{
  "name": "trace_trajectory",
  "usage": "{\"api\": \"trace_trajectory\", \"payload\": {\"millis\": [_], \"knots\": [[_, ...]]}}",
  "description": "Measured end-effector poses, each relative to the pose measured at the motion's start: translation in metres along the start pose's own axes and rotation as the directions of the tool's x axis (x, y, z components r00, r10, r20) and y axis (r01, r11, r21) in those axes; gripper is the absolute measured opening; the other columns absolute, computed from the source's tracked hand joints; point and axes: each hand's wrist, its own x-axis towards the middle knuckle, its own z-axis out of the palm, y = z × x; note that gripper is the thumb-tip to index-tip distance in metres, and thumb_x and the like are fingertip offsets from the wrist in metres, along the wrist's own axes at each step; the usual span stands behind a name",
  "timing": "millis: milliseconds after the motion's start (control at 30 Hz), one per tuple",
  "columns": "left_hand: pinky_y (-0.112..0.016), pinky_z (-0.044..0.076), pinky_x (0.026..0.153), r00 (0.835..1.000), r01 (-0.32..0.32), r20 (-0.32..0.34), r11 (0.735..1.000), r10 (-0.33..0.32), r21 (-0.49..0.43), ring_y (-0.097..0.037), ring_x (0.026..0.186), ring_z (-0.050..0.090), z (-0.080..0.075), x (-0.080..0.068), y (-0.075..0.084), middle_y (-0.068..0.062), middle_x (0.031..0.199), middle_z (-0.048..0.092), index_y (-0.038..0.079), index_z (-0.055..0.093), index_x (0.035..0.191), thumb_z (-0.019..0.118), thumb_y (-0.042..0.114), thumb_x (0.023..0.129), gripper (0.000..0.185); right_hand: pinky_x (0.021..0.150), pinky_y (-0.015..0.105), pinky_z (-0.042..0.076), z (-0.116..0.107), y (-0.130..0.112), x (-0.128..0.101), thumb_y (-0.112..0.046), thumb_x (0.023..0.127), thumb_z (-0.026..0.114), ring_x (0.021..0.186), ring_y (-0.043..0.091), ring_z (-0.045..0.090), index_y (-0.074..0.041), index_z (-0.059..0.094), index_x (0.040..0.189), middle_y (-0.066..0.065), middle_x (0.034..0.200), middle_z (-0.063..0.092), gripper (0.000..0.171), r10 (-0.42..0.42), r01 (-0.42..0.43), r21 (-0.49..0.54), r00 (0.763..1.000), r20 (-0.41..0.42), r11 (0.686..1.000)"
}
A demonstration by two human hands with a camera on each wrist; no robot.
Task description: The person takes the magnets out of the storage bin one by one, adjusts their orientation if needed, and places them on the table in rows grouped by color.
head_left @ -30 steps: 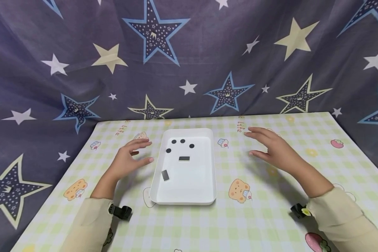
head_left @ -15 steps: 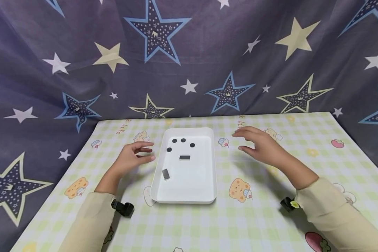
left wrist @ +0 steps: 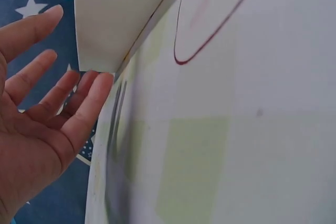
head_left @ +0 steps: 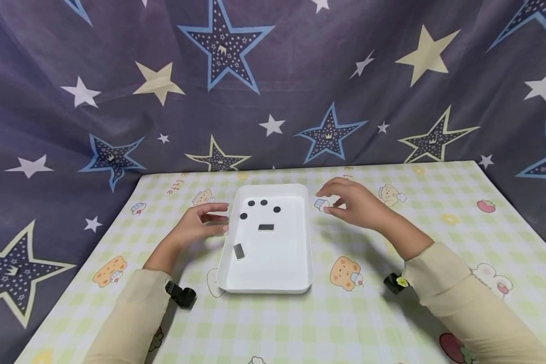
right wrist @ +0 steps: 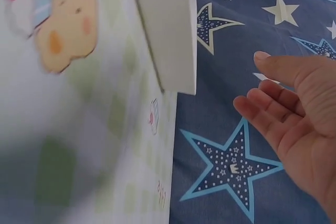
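Note:
A white rectangular tray (head_left: 296,283) sits mid-table and holds several small black discs (head_left: 264,202) near its far end and two dark rectangular pieces (head_left: 266,228). My left hand (head_left: 200,225) hovers just left of the tray's left rim, fingers straight and spread, holding nothing. In the left wrist view the left hand (left wrist: 39,114) shows relaxed fingers close to the tray wall (left wrist: 115,14). My right hand (head_left: 350,205) hovers just right of the tray's far right corner, fingers loosely extended and empty. The right wrist view shows the right hand (right wrist: 294,114) beside the tray wall (right wrist: 168,30).
A checked yellow-green tablecloth (head_left: 368,313) with cartoon prints covers the table. A dark blue star-patterned curtain (head_left: 273,81) hangs behind and at both sides. Black wrist-camera clips (head_left: 182,296) sit at each cream sleeve.
Both hands have moved inward toward the tray: the right hand slid left toward its far right corner, the left hand crept right toward its left rim. Tray contents have not moved.

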Motion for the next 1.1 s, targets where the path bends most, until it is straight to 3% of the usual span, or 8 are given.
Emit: {"api": "trace_trajectory", "payload": {"millis": [300,567,867,1100], "knots": [[-0.026,0.051,0.088,0.996,0.012,0.091,0.994,-0.002,-0.109,-0.036,0.123,0.054,0.000,0.003,-0.003,-0.019,0.141,0.050,-0.001,0.051,0.139,0.079,0.000,0.079,0.066,0.077,0.031,0.057,0.006,-0.007,0.019,0.005,0.081,0.075,0.100,0.025,0.061,0.000,0.068,0.112,0.012,0.114,0.062,0.032,-0.006,0.005,0.039,0.999,0.036,0.999],[-0.030,0.049,0.094,0.975,0.006,0.221,0.982,0.036,-0.188,-0.043,0.131,0.042,0.000,0.002,-0.003,-0.024,0.150,0.036,-0.007,0.033,0.147,0.077,-0.004,0.079,0.081,0.077,0.033,0.057,0.011,-0.014,0.032,0.003,0.081,0.076,0.102,0.026,0.057,0.000,0.067,0.115,0.012,0.113,0.061,0.034,0.023,-0.028,0.065,0.997,0.072,0.997],[-0.032,0.052,0.090,0.965,0.084,0.264,0.960,-0.011,-0.267,-0.045,0.136,0.033,0.003,0.001,-0.006,-0.027,0.152,0.027,-0.003,0.020,0.153,0.073,-0.008,0.080,0.091,0.080,0.034,0.056,0.018,-0.022,0.044,0.001,0.082,0.075,0.106,0.031,0.058,0.001,0.066,0.118,0.014,0.117,0.061,0.038,0.044,-0.054,0.080,0.993,0.113,0.995],[-0.036,0.052,0.090,0.959,0.109,0.281,0.949,-0.023,-0.296,-0.043,0.137,0.033,0.005,0.003,-0.010,-0.025,0.153,0.027,0.001,0.019,0.155,0.072,-0.008,0.080,0.092,0.081,0.035,0.056,0.024,-0.026,0.051,0.002,0.083,0.074,0.104,0.031,0.061,0.001,0.065,0.120,0.016,0.118,0.062,0.039,0.062,-0.080,0.132,0.989,0.131,0.988]]}}
